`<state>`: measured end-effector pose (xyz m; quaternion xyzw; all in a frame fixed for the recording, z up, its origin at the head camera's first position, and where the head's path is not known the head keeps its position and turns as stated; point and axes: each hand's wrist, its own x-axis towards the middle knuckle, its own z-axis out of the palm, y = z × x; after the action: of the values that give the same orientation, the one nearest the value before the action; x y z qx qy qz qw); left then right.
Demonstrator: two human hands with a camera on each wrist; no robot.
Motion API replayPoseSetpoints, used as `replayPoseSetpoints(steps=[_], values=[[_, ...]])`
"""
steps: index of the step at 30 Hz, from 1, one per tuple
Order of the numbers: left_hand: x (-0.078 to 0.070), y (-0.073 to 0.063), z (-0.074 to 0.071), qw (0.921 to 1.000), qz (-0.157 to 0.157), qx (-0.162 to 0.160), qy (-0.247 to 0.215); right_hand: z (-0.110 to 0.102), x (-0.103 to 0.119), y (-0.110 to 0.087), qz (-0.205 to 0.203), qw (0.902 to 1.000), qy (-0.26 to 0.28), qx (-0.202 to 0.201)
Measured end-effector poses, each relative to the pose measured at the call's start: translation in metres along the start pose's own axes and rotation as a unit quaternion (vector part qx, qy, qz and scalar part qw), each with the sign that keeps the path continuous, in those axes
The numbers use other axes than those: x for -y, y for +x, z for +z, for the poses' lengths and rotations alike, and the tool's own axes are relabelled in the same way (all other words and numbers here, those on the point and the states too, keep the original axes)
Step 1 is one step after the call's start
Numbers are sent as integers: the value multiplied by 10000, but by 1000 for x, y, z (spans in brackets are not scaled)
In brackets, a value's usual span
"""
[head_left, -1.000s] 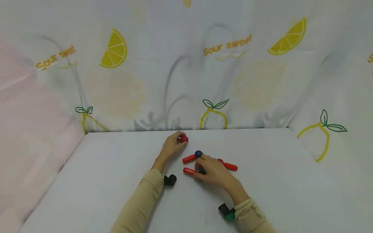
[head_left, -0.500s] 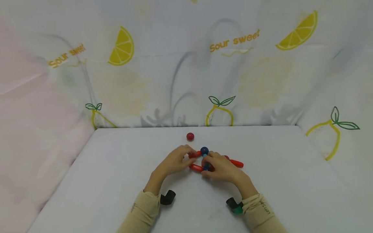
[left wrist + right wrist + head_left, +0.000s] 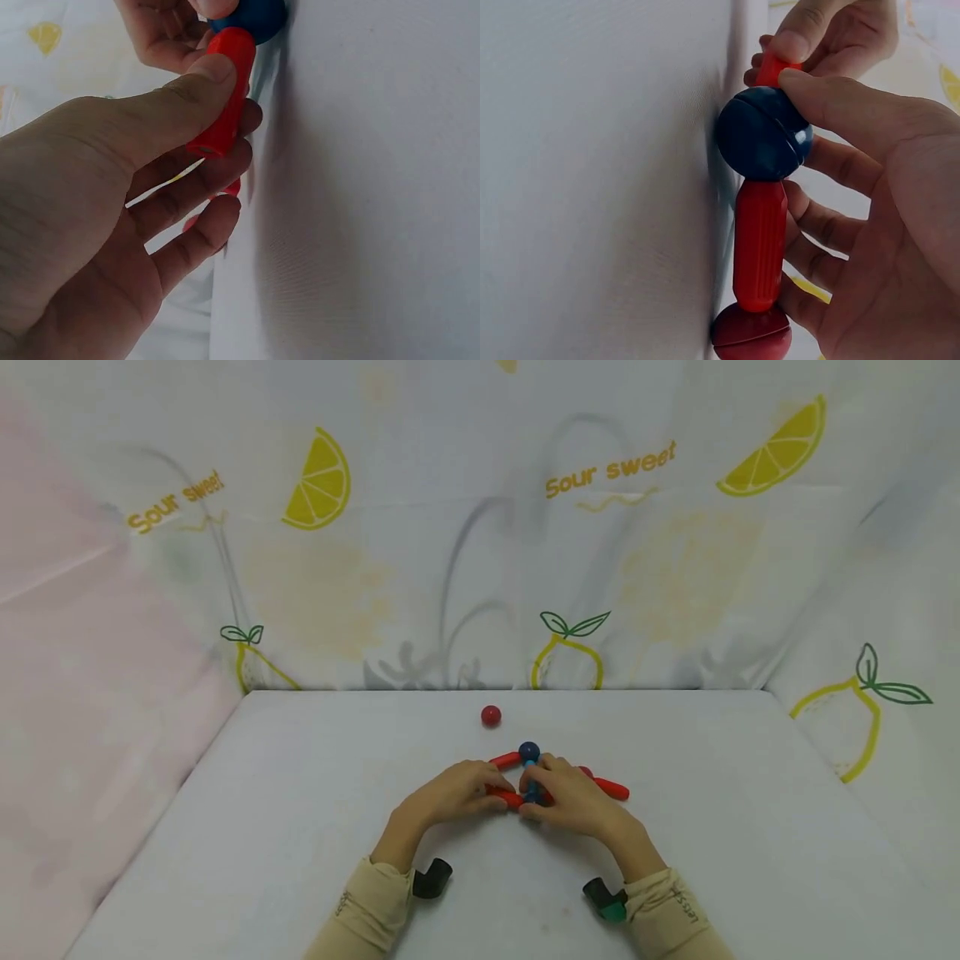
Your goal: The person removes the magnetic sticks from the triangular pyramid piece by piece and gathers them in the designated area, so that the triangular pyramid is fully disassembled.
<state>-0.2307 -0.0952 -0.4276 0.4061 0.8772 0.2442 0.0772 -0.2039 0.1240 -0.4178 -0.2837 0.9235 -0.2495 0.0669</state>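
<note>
While the left hand (image 3: 456,793) pinches a red rod (image 3: 226,105) between thumb and fingers, the right hand (image 3: 572,797) holds the near blue ball (image 3: 763,135), its thumb on top and its fingers bent alongside. The rod's far end touches this ball, low over the white table (image 3: 300,835), near its middle.

In the right wrist view, a second red rod (image 3: 760,244) runs from the ball to a red ball (image 3: 751,334), touching both. A light blue rod (image 3: 531,767) lies between the near blue ball and the far blue ball (image 3: 529,751); the right hand hides part of it. A third red rod (image 3: 506,760) meets the far blue ball on its left.

Past the right hand, a fourth red rod (image 3: 612,789) points outward. A loose red ball (image 3: 491,716) sits apart, near the table's back edge.
</note>
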Motion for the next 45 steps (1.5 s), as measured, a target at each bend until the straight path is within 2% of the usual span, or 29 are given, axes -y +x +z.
replayPoseSetpoints(steps=[4, 6, 10, 13, 15, 20, 22, 24, 27, 29, 31, 33, 39, 42, 45], values=[[1, -5, -9, 9999, 16, 55, 109, -3, -1, 1, 60, 9999, -60, 88], [4, -10, -15, 9997, -142, -32, 192, -5, -1, 0, 142, 9998, -51, 158], [16, -19, -23, 9957, -636, -613, 271, -8, -1, -1, 272, 9991, 16, 336], [27, -22, -21, 9868, -1087, -1149, 358, -10, -1, -3, 284, 9984, 59, 494], [34, -22, -17, 9802, -1335, -1391, 444, -13, -1, -5, 262, 9978, 105, 601], [42, -21, -8, 9708, -1664, -1654, 502, -21, 0, -10, 194, 9963, 219, 805], [43, -21, -6, 9677, -1771, -1713, 524, -24, -1, -11, 128, 9971, 255, 705], [44, -21, -5, 9651, -1864, -1746, 585, -25, -4, -9, 98, 9988, 376, 310], [43, -21, -4, 9629, -1865, -1795, 765, -23, -9, -4, 263, 9971, 524, -478], [41, -20, -5, 9619, -1796, -1864, 878, -19, -14, 0, 495, 9936, 605, -813], [36, -16, -4, 9615, -1700, -1944, 943, -14, -19, 2, 725, 9924, 562, -815], [27, -11, -3, 9644, -1580, -1958, 811, -8, -22, 4, 902, 9917, 560, -723], [-2, 5, 9, 9794, -1260, -1546, 317, 3, -21, 11, 1143, 9875, 632, -882], [-10, 9, 16, 9826, -1128, -1455, 259, 5, -16, 13, 1236, 9858, 677, -910], [-14, 10, 18, 9827, -1210, -1391, 179, 6, -13, 14, 1302, 9849, 700, -899]])
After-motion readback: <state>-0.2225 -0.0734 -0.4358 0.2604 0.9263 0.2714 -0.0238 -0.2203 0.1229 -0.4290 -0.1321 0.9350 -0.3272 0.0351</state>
